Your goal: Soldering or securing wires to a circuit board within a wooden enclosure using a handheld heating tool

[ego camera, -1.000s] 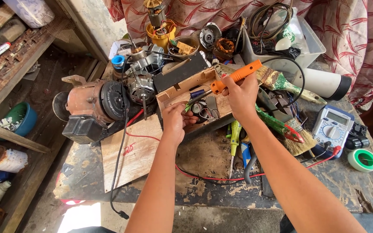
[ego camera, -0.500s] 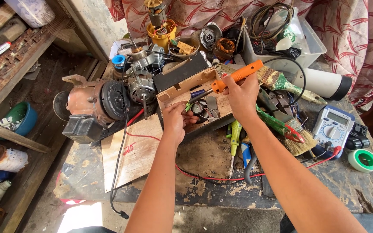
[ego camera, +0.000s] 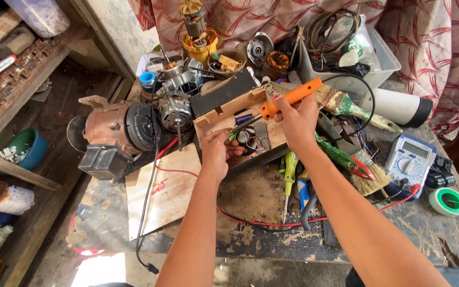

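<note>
My right hand (ego camera: 297,122) grips an orange-handled soldering iron (ego camera: 292,97), its tip angled down-left into an open beige box (ego camera: 216,116) at the middle of the workbench. My left hand (ego camera: 219,152) rests at the box's front edge, fingers pinched on small wires inside (ego camera: 249,141). The iron's black cord (ego camera: 366,101) loops off to the right. Exactly what my left fingers pinch is too small to tell.
A brown electric motor (ego camera: 117,131) lies left of the box, smaller motors (ego camera: 175,109) behind it. A multimeter (ego camera: 410,161), paintbrushes (ego camera: 353,106), a green screwdriver (ego camera: 290,171), a tape roll (ego camera: 447,201), red wire (ego camera: 251,222) and a plywood sheet (ego camera: 161,196) crowd the bench. Shelves stand at left.
</note>
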